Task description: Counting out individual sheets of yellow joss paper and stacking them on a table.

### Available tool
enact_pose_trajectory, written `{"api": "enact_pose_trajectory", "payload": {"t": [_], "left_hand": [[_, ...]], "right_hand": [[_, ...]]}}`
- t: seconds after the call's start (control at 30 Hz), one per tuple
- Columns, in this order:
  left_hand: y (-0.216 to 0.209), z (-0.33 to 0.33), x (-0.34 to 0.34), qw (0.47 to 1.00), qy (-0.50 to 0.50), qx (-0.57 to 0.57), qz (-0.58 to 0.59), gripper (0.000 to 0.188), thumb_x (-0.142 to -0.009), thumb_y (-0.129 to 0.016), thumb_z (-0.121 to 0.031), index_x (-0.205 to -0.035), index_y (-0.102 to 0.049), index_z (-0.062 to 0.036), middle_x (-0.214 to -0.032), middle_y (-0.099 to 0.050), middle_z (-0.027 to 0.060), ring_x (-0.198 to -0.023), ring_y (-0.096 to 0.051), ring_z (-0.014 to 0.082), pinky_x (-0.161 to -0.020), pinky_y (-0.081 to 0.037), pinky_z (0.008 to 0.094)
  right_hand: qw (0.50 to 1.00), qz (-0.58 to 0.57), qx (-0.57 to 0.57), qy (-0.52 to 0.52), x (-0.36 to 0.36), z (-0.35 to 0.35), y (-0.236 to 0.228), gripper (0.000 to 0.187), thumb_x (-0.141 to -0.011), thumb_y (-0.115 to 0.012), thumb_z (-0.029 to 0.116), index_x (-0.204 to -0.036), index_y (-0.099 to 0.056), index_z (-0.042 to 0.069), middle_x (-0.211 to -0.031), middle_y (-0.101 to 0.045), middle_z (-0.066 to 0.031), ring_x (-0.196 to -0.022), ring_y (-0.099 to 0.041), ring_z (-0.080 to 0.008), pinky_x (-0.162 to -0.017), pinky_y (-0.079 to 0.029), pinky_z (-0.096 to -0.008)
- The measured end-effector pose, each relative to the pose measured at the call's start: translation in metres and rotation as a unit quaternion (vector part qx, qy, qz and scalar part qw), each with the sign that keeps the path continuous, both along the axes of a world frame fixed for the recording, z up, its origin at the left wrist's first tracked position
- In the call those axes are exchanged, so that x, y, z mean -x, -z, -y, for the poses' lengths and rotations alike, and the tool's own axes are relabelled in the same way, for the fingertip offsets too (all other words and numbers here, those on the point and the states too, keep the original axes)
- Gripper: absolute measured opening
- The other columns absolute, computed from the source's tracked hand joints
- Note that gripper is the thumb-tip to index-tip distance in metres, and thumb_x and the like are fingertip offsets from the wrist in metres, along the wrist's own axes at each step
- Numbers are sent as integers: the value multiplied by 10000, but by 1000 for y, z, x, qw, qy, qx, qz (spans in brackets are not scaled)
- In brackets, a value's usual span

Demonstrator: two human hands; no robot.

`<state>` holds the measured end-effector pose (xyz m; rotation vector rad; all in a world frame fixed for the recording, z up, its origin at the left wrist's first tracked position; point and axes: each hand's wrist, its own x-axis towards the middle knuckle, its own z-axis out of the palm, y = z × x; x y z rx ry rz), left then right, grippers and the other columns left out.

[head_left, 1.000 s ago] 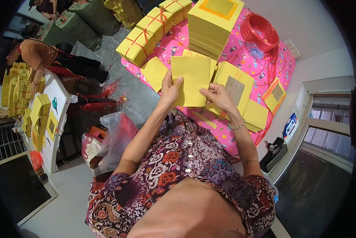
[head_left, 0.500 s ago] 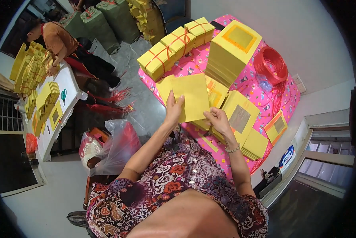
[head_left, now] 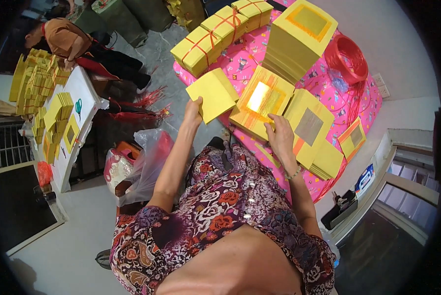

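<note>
My left hand (head_left: 194,109) grips a small bundle of yellow joss paper (head_left: 211,93) by its lower left edge, its plain face upward, left of the table edge. My right hand (head_left: 282,137) is at the right side of a stack of yellow joss paper (head_left: 245,114), whose top sheet has a shiny gold foil square. Thumb and forefinger are apart, with the fingertips touching the top sheet; the other fingers are partly hidden. Just right of this hand lies more joss paper with a duller foil square (head_left: 309,127).
A tall joss paper stack (head_left: 294,54), tied bundles (head_left: 197,49) and a red ribbon coil (head_left: 346,61) stand on the pink tablecloth (head_left: 240,61). At left, a person (head_left: 65,39) leans over a white table (head_left: 86,93). A plastic bag (head_left: 149,164) is near my left arm.
My left hand has moved left with the yellow paper, away from my right hand. My right hand has let go of it and touches the stack, whose gold foil top is uncovered.
</note>
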<state>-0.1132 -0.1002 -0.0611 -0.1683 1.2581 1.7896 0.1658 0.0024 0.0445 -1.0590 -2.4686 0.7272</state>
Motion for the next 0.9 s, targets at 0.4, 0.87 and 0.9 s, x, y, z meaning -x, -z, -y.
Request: {"api": "enact_pose_trajectory", "payload": {"t": [0.4, 0.87, 0.9], "left_hand": [[73, -55, 23, 993, 19, 40, -110, 320, -906, -445, 3, -1225, -417, 21, -1138, -555, 135, -1001, -570, 268, -864, -483, 390], [100, -65, 10, 972, -39, 153, -172, 344, -822, -538, -21, -1150, -474, 59, -1068, -595, 142, -900, -601, 239, -753, -490, 352], [104, -66, 13, 972, -37, 154, -172, 344, -822, -538, -21, -1150, -474, 59, -1068, -595, 142, -900, -601, 239, -753, -490, 352]], "right_hand": [[998, 47, -42, 3, -3, 11, 2, 296, -773, -637, 125, -1050, -574, 43, -974, -575, -121, -945, -534, -288, -820, -411, -388], [994, 86, -31, -65, -2, 9, 3, 352, -748, -670, 167, -1044, -558, 13, -977, -563, -141, -943, -528, -309, -833, -401, -404], [993, 89, -29, -66, -3, 9, 4, 352, -748, -670, 167, -1044, -558, 13, -977, -563, -141, -943, -528, -309, -833, -401, -404]]}}
